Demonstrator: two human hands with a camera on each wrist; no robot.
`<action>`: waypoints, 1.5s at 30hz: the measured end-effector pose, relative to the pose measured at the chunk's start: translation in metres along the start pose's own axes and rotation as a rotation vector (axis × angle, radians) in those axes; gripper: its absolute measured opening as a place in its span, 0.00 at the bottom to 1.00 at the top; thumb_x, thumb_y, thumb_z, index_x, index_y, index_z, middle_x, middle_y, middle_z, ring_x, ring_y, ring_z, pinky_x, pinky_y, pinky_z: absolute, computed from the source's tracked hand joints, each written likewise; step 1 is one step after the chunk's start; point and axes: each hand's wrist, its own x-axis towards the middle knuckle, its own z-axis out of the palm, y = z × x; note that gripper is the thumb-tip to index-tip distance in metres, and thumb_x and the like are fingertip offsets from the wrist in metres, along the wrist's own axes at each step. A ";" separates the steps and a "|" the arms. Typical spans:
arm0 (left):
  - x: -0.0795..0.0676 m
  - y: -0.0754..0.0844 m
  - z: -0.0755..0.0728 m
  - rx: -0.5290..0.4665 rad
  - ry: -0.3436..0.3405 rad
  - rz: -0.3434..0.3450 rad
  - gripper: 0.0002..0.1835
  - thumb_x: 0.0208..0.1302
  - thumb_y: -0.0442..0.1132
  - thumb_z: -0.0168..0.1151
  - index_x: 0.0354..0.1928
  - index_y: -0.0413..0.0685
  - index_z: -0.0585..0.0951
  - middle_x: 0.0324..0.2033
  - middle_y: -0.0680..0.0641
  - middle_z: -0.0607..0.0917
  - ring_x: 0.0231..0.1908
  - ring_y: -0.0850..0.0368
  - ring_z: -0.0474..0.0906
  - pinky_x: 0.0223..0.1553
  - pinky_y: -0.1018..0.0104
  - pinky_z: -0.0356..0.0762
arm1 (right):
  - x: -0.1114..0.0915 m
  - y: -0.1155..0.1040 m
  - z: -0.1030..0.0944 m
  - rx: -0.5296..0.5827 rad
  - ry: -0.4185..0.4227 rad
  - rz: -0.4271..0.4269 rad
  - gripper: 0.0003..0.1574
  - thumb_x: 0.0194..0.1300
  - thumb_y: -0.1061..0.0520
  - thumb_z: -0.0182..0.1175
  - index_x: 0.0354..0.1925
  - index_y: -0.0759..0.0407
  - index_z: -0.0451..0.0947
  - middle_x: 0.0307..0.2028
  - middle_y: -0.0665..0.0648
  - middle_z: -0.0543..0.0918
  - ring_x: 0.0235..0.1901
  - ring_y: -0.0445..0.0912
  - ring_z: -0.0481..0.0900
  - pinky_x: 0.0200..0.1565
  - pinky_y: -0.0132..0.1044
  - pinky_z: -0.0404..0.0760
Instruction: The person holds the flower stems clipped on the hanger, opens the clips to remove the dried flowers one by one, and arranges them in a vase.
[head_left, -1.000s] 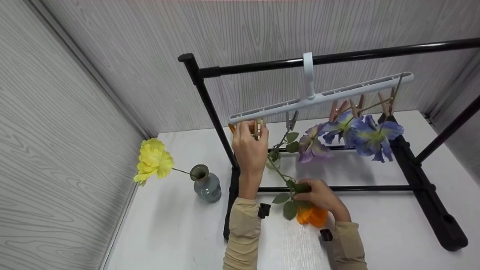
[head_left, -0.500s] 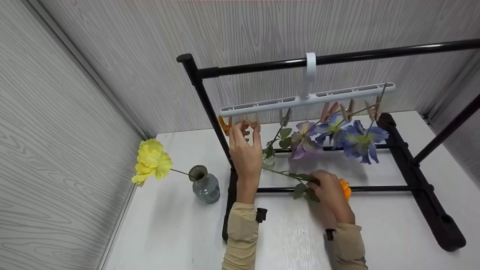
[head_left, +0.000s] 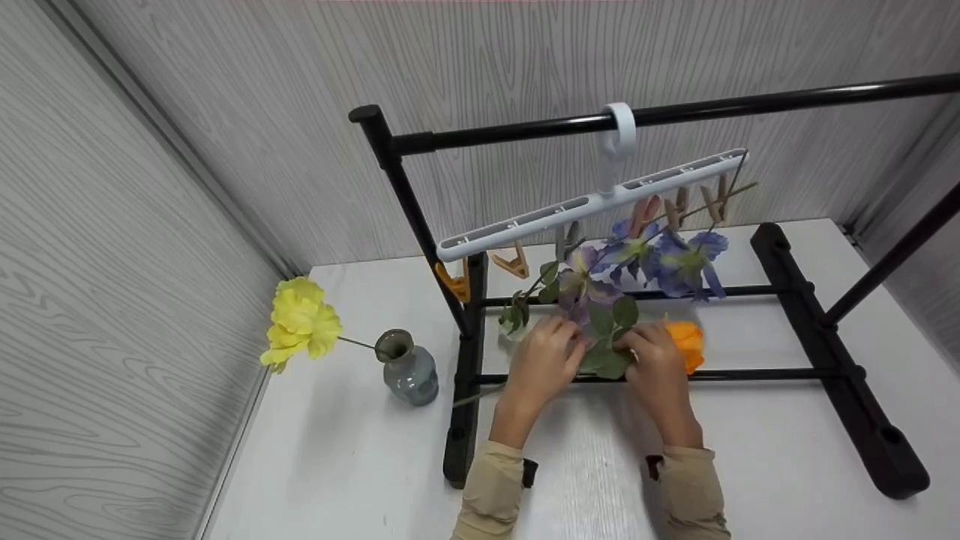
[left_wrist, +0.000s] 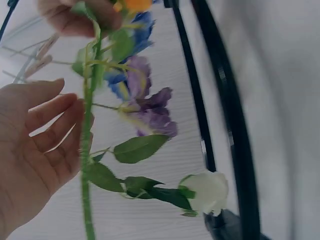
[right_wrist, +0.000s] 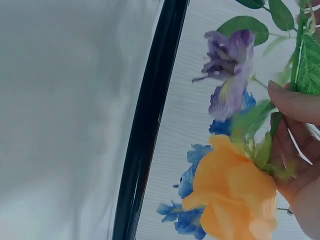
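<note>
Head view, looking forward and down: a person's two bare hands face each other over a long-stemmed orange flower (head_left: 685, 346), in line with the near crossbar of a black rack (head_left: 460, 442). The right hand (head_left: 661, 371) has it; the right wrist view shows thumb and fingers pinching the green stem (head_left: 477, 397) among the leaves (head_left: 604, 360), near the bloom. The left hand (head_left: 541, 364) is at the leafy middle, and the left wrist view shows its fingers loosely extended, slightly apart, with the tips at the stem; whether they touch it cannot be told. The flower's long axis lies crosswise, bloom at the person's right, stem end pointing left and a little toward the wearer, past the left wrist. That puts the right hand nearer the bloom, the left nearer the bare end. Beyond the left hand and higher, a tan clothespin (head_left: 512, 264) and an orange clip (head_left: 455, 285) hang under the left end of a white hanger (head_left: 525, 226), well apart from the stem. Both forearms, in tan sleeves (head_left: 491, 484), rise from the lower edge and lean inward. Just past the hands hangs a purple flower (head_left: 583, 279); at far left, a yellow flower (head_left: 301, 322) leans from a gray-blue vase (head_left: 412, 376).
</note>
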 end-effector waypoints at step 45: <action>-0.037 -0.010 -0.007 0.243 0.112 0.121 0.13 0.56 0.20 0.73 0.39 0.43 0.86 0.37 0.46 0.86 0.38 0.52 0.83 0.43 0.64 0.83 | 0.010 -0.009 -0.005 0.108 0.175 -0.030 0.18 0.46 0.80 0.76 0.38 0.73 0.85 0.37 0.66 0.82 0.40 0.60 0.80 0.49 0.29 0.76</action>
